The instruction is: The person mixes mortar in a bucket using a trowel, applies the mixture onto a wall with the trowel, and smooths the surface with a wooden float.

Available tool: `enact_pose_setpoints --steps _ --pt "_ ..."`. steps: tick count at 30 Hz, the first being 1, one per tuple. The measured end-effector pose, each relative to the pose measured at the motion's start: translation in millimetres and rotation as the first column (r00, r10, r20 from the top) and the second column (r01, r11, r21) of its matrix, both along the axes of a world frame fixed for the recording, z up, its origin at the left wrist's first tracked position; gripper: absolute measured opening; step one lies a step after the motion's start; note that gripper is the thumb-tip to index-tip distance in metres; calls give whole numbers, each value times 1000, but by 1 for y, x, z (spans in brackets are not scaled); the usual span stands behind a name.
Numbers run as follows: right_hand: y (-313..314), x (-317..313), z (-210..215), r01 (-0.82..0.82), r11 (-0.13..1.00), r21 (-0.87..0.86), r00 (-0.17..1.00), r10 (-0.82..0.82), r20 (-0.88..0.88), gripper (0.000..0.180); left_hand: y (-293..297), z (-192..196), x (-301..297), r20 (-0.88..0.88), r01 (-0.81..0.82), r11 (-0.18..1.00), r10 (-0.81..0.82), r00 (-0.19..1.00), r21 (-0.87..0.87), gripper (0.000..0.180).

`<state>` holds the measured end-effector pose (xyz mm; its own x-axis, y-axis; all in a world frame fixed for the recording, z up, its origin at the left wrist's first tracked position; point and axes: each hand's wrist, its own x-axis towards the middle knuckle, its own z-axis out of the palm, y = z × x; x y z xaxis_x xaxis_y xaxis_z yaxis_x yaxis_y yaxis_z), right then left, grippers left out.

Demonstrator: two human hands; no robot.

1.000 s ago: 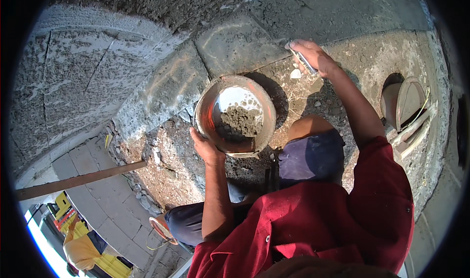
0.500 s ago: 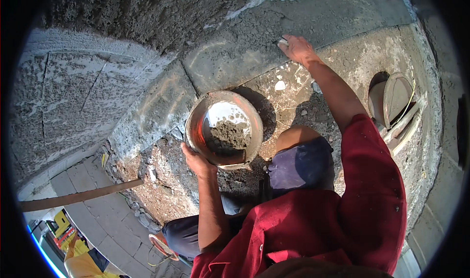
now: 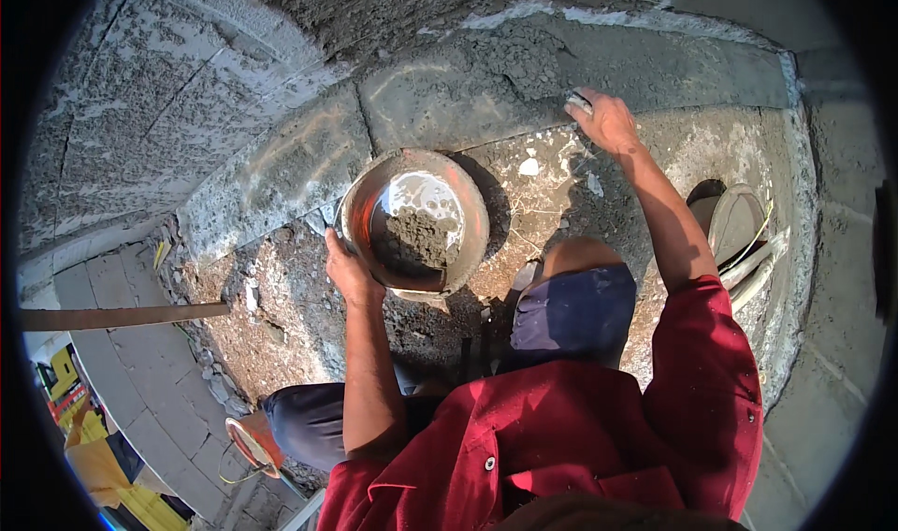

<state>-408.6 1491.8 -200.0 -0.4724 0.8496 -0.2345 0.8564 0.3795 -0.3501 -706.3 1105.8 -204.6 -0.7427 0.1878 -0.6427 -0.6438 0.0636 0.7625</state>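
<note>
My left hand [image 3: 348,271] grips the rim of a round metal pan [image 3: 414,218] that holds a heap of grey mortar [image 3: 417,239]; the pan is tipped toward me. My right hand [image 3: 606,119] is stretched up to the wall and closed on a small metal tool, pressing it against a band of wet grey mortar [image 3: 524,72] on top of a course of concrete blocks [image 3: 281,171]. Only the tool's tip shows past my fingers.
A wooden pole [image 3: 122,316] juts in from the left. An orange-rimmed bucket [image 3: 251,442] stands low beside my knee. A light-coloured pan [image 3: 734,227] lies at the right against a block wall [image 3: 832,278]. Rubble covers the ground below the blocks.
My right hand slid left and up along the mortar band on the blocks. The pan in my left hand stayed in place, tilting slightly; the view shifted a little.
</note>
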Motion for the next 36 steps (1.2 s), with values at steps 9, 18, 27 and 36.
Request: enact_pose_setpoints --steps 9,18,27,36 --pt "-38 -57 130 -345 938 38 936 341 83 50 -9 -14 -50 30 158 987 -159 987 7 66" --pt "-159 -181 107 -881 377 286 470 766 438 24 -2 -29 -43 -170 98 995 -92 981 27 53" --pt "-234 -205 127 -972 130 195 201 890 410 15 2 -45 -41 -278 84 996 -85 957 -18 52" --pt "-207 -178 91 -885 463 -46 326 688 648 41 5 -37 -39 -232 31 997 -14 973 71 48"
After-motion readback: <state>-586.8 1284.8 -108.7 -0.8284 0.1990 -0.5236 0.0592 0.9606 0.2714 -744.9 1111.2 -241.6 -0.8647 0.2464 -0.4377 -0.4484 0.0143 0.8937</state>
